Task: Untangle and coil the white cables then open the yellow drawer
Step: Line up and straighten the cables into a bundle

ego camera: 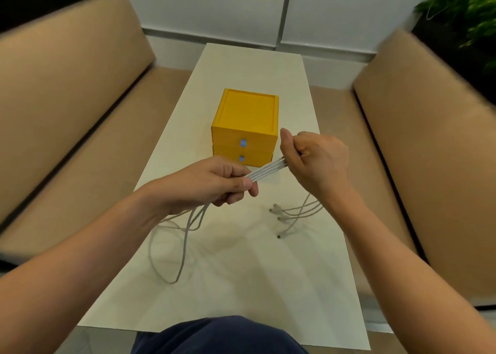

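Note:
Several white cables [265, 170] run side by side, stretched taut between my two hands above the table. My left hand [212, 183] pinches the bundle at its left end, and long loops hang from it down onto the table. My right hand [314, 160] grips the bundle in a fist at its right end; the cable ends with their plugs [279, 218] trail below it onto the table. Just behind the hands stands the yellow drawer box [245, 128] with two drawers, both closed, each with a small light-blue pull.
A long white table [241, 286] runs away from me between two tan upholstered benches [69, 117]. Green plants [472, 13] sit behind the benches at both far corners. My knee in dark blue cloth shows at the near table edge.

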`<state>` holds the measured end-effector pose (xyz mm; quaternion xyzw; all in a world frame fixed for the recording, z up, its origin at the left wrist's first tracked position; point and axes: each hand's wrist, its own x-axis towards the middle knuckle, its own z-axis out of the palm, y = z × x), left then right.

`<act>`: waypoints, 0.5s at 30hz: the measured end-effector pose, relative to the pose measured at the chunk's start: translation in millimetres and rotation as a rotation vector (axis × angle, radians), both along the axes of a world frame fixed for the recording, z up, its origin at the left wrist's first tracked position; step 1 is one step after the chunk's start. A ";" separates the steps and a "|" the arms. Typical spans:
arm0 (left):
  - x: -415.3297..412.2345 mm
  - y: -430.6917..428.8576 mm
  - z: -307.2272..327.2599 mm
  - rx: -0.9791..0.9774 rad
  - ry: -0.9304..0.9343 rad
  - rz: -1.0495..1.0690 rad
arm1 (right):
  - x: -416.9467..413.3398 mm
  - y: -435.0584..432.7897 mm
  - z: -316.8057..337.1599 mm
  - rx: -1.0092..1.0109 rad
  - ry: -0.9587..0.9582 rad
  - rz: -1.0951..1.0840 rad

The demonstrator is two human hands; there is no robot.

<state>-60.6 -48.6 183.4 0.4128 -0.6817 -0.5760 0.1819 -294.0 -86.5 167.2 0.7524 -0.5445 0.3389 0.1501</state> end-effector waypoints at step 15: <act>3.7 10.4 9.5 -0.037 -0.069 -0.009 | 46.1 53.2 -0.7 0.493 -0.444 0.215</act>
